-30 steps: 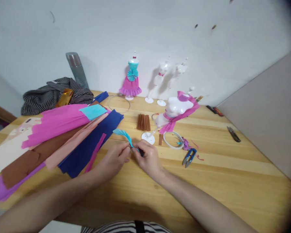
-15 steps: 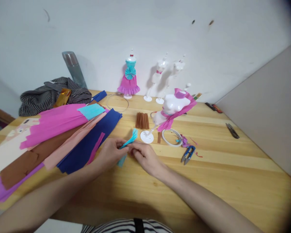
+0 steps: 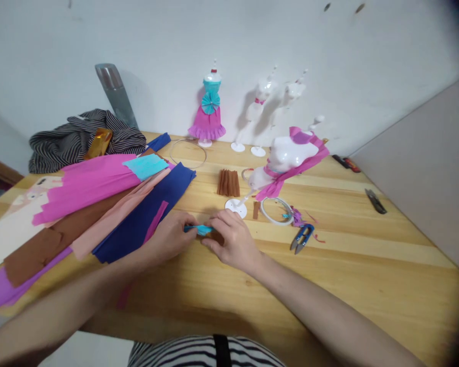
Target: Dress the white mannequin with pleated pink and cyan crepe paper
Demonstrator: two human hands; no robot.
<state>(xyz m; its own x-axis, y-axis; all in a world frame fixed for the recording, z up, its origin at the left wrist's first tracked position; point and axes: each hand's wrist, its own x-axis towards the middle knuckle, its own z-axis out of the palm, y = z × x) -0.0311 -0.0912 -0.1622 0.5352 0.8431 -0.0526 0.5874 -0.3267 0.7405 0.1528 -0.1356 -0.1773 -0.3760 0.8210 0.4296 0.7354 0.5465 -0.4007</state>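
Note:
Between my hands, just above the wooden table, is a small gathered strip of turquoise crepe paper (image 3: 202,230). My left hand (image 3: 175,233) pinches its left end with thumb and fingers. At the right end, the fingers of my right hand (image 3: 229,235) are closed around the paper and partly hide it. Just beyond my right hand stands a small white mannequin (image 3: 288,154), draped in a pink crepe strip (image 3: 281,182) and leaning to the right. A pleated brown paper piece (image 3: 228,182) lies behind my hands.
Layered crepe sheets, pink (image 3: 95,183) and navy (image 3: 149,211) among them, cover the left. Blue thread snips (image 3: 302,238) and a white tape ring (image 3: 263,213) lie right. A dressed mannequin (image 3: 211,104), two white mannequins and a grey bottle (image 3: 117,94) stand by the wall.
The turquoise strip has gone from hanging upright in my left fingers to lying level between both hands. My right hand has closed on its other end. The view has shifted slightly.

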